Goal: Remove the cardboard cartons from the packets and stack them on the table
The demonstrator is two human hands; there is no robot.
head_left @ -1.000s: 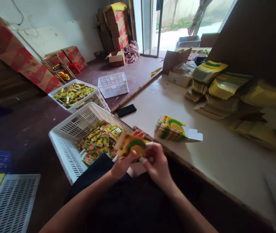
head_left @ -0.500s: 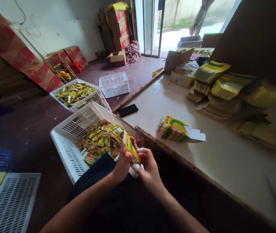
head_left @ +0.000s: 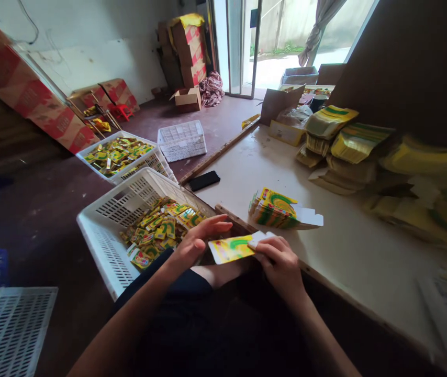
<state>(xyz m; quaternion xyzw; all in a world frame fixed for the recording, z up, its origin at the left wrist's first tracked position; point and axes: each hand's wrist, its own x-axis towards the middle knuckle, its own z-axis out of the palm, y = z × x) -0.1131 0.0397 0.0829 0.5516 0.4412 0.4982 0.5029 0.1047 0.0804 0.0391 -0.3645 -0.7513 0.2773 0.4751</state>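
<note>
A flat yellow and green carton point(head_left: 231, 248) with white flaps is pinched at its right end by my right hand point(head_left: 280, 262). My left hand point(head_left: 194, 243) is open beside the carton's left end, fingers stretched out and nothing in them. Below and left of it, a white plastic crate point(head_left: 105, 262) holds a heap of small filled yellow-green boxes point(head_left: 160, 225). On the table point(head_left: 243, 167), just past my right hand, stands a stack of flat cartons point(head_left: 276, 207) with white flaps sticking out to the right.
A black phone point(head_left: 204, 180) lies at the table's left edge. Bundles of flat yellow cartons point(head_left: 329, 123) stand at the table's back right. Behind the near crate are another filled crate point(head_left: 117, 154) and a white crate point(head_left: 182, 140). A lattice crate point(head_left: 19, 324) sits at lower left.
The small box that both hands held is gone from them. My left hand has opened, and my right hand has moved right and now holds a flat carton. The view has shifted slightly.
</note>
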